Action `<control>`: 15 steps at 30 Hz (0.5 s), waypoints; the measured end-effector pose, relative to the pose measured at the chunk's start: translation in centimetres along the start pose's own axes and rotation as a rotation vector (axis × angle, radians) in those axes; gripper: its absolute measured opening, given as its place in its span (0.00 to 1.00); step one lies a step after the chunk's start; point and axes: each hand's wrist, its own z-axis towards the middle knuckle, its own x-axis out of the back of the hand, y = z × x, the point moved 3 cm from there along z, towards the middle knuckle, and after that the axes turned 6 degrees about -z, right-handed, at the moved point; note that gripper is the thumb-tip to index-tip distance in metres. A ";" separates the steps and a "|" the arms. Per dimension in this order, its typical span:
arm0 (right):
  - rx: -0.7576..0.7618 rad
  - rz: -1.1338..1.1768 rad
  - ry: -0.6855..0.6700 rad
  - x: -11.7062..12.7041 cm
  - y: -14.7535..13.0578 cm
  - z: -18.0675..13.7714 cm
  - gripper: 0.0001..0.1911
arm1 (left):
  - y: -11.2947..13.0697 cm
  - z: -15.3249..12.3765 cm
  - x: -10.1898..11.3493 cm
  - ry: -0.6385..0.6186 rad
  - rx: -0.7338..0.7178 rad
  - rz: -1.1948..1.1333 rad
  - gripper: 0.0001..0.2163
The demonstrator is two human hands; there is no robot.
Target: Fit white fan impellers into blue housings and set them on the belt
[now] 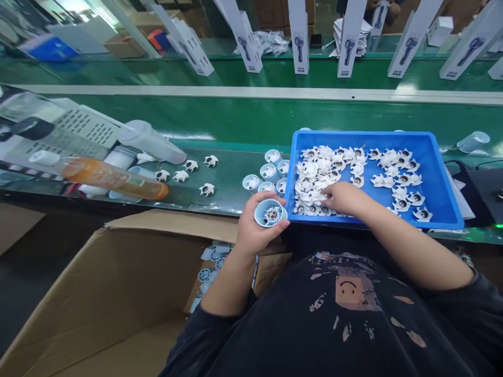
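Observation:
My left hand (251, 233) is closed around a pale blue, cup-shaped fan housing (270, 213), tilted so its open end faces me. A motor with copper coils shows inside it. At the front left of the blue tray (377, 209), my right hand (345, 198) reaches into a pile of white fan impellers (314, 173). Its fingers are pinched at an impeller, whose shape is partly hidden by them. More impellers lie scattered across the tray's right side. Several similar pale blue housings (268, 171) stand on the bench just left of the tray.
Loose impellers (207, 189) lie left of the housings, near an orange drink bottle (116, 178) and a clear plastic cup (151, 141). A large cardboard box (118, 283) stands open below the bench. White product boxes (299, 42) line the far side of the green conveyor (236, 115).

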 end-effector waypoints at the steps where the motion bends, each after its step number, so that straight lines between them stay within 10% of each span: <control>1: 0.007 0.010 -0.004 -0.2 0.1 -0.1 0.19 | -0.1 0.0 -0.1 0.013 0.004 0.007 0.25; 15: 0.122 0.602 0.134 -1.0 0.1 -1.8 0.17 | -1.5 0.0 -1.3 -0.118 0.096 0.248 0.30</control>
